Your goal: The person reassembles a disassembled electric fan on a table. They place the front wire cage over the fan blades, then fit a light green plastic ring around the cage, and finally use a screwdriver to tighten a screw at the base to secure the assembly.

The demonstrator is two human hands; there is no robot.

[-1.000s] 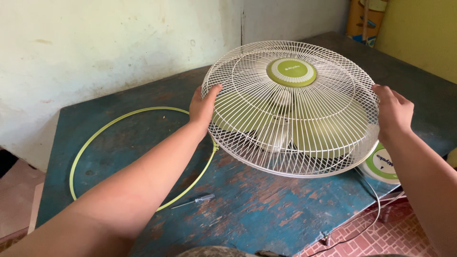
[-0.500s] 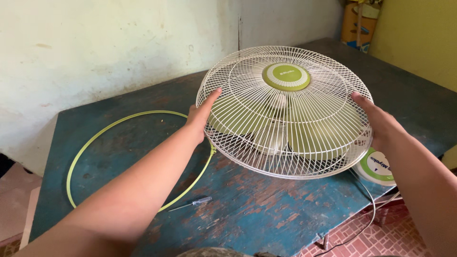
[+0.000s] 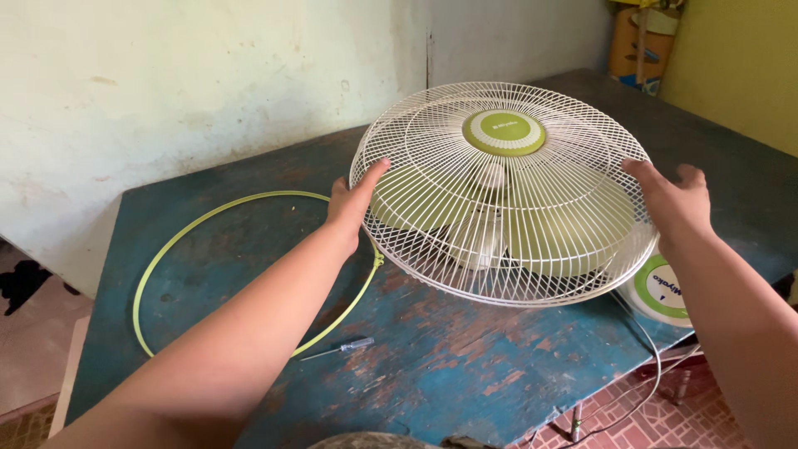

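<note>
While both arms reach forward over the worn blue-painted wooden table (image 3: 465, 357), the person holds a round white wire fan guard (image 3: 499, 241) by its opposite edges. The left hand (image 3: 353, 199) presses against the guard's left rim, fingers (image 3: 374, 170) extended up along the wires, thumb side toward the camera. The right hand (image 3: 677, 199) rests on the right rim with fingers spread and curled lightly over the wire; neither hand is clenched. The guard sits tilted toward the camera above the middle of the table, with pale green fan blades (image 3: 565, 237) visible through the wires and a round green hub cap (image 3: 504, 131) at its centre. Just beneath its right edge lies a round white and green fan base (image 3: 661, 291), with a white cord (image 3: 640, 374) trailing off the table edge. Left of the guard, a thin yellow-green plastic ring (image 3: 166, 258) lies flat on the table, and a small clear-handled screwdriver (image 3: 341, 347) rests near the ring's lower right arc.
</note>
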